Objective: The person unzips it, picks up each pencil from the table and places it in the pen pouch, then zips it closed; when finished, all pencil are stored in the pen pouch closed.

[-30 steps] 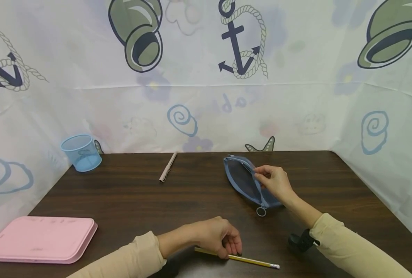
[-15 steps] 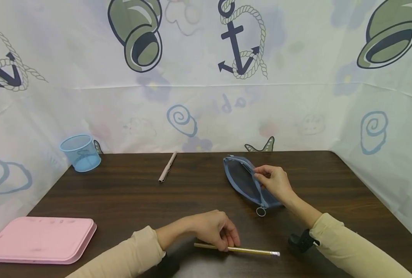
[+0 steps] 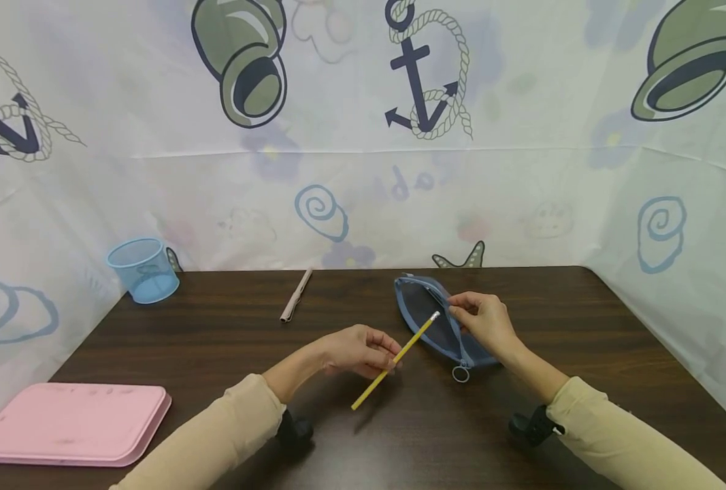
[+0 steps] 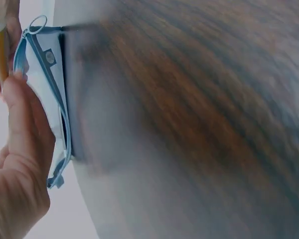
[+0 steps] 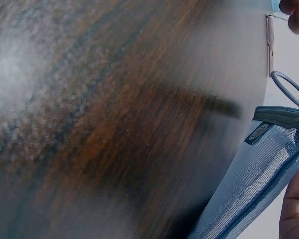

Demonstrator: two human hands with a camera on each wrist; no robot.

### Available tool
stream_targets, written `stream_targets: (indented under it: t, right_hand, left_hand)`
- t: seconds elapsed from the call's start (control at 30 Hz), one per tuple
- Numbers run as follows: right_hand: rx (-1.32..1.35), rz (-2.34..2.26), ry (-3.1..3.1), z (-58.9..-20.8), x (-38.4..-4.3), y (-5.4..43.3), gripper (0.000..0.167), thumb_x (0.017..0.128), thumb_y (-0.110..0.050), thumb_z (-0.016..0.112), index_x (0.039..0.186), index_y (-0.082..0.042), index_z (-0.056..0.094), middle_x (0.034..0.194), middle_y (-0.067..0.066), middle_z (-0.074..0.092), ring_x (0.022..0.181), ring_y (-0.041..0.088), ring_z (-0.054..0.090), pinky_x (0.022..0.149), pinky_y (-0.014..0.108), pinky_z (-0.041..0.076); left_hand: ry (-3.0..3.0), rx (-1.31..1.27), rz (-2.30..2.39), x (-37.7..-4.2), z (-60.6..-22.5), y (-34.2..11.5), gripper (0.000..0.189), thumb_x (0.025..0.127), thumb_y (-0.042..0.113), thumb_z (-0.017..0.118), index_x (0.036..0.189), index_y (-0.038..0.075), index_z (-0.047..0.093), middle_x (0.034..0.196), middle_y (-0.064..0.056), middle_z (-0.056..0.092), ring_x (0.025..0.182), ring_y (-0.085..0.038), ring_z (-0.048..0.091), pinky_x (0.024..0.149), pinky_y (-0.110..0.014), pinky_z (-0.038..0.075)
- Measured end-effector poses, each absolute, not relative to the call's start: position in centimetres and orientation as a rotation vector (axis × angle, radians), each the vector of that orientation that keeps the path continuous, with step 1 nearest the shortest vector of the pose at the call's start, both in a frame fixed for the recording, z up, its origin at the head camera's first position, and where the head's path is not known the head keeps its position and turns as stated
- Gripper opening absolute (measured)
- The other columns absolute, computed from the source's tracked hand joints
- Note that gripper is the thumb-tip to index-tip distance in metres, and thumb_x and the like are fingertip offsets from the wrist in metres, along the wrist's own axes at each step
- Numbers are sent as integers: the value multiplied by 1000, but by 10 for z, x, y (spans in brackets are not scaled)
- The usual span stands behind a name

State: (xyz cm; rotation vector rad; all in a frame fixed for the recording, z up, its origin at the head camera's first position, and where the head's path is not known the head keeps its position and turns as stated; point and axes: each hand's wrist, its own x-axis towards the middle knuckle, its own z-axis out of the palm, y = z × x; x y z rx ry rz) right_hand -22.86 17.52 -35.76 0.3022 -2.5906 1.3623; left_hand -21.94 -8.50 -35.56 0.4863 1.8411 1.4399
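Your left hand pinches the yellow pencil near its middle and holds it clear of the bench, tilted, with the eraser end up and close to the mouth of the blue mesh pouch. Your right hand pinches the upper edge of the pouch at the zipper line, holding the mouth apart; the pouch lies flat on the bench with its ring pull at the near end.

Risks from this position, as a judgement:
- The eraser end may catch on the zipper edge or the mesh if the pencil meets the pouch at too steep an angle.
- The mouth looks narrow. If the right-hand pinch slackens, the opening is likely to fall shut on the pencil.
- A mid-shaft pinch lets the pencil pivot, so any contact with the pouch could swing it out of line or out of your fingers.
- Pushing along the pouch may slide it across the smooth bench.
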Motion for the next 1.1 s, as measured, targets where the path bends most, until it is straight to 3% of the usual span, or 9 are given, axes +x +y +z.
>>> stream_targets:
  t: [0.2,0.37,0.47,0.57,0.7,0.93,1.1]
  right_hand:
    - [301,1358,-2589,-357,-229,176,15,86,0,64,99,4,69,82,16,70,59,12,61,58,40,57]
    - [303,1349,-2592,-356,-228,177,15,86,0,64,100,4,69,82,15,69,59,15,62,57,39,57]
    - [304,1341,-2596,-356,-227,177,15,86,-1,64,100,4,69,81,15,69,58,20,63,56,37,57]
    - [303,1337,-2597,-356,-228,177,15,86,-1,64,100,4,69,80,15,69,59,24,64,56,37,56]
    - [301,1347,-2603,-356,-227,177,15,87,-1,64,100,4,69,80,15,69,58,19,63,57,37,57]
    - [303,1371,-2603,-357,-228,176,15,87,0,64,100,5,68,83,17,70,59,14,62,55,33,57]
    - [305,1389,-2594,-356,-228,176,14,87,0,64,99,6,68,85,18,70,59,10,61,55,32,57]
  left_hand:
    - [1797,270,1635,-229,-361,-74,34,95,3,53,126,-10,50,118,-21,62,95,-16,64,80,-27,55]
    - [1743,134,1780,-236,-360,-59,36,94,2,55,127,-9,50,110,-16,66,88,-13,65,77,-25,55]
    - [1720,66,1848,-239,-359,-48,36,93,2,56,127,-9,50,106,-14,66,90,-15,65,83,-29,55]
    - [1690,2,1916,-241,-359,-37,38,93,2,56,129,-8,49,113,-19,63,99,-21,65,91,-34,51]
    - [1662,-49,1977,-244,-359,-24,40,93,0,56,131,-9,47,125,-26,56,107,-27,63,95,-36,48]
    - [1672,-69,2009,-248,-363,-5,43,93,0,55,134,-9,44,127,-28,53,115,-32,57,96,-36,48]
    - [1700,-96,2056,-249,-367,4,45,91,-4,55,133,-11,43,125,-30,54,109,-30,60,93,-35,50]
